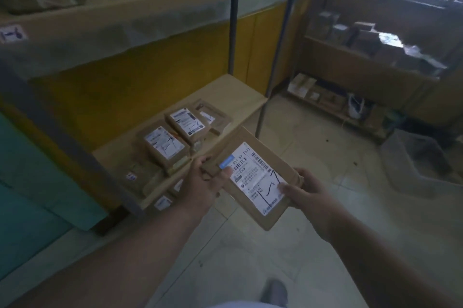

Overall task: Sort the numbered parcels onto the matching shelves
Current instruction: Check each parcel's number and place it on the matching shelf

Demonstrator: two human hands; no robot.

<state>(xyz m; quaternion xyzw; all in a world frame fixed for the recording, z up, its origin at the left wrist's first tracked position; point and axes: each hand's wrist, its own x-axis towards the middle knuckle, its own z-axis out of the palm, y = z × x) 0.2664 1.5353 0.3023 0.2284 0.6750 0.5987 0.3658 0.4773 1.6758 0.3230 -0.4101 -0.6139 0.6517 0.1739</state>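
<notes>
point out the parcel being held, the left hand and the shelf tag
held parcel (253, 177): head view, on its white label.
left hand (203, 182): head view, back of the hand.
shelf tag (12, 34): head view, middle of the tag.

bare forearms, grey shoe

The low shelf has bare board at its far end, past the parcels that fill its near end. A dark post stands at the back of that bare part, and another post stands at its front corner. The upper shelf hangs over it like a roof. The tiled floor to the right lies open up to a gray bin.
</notes>
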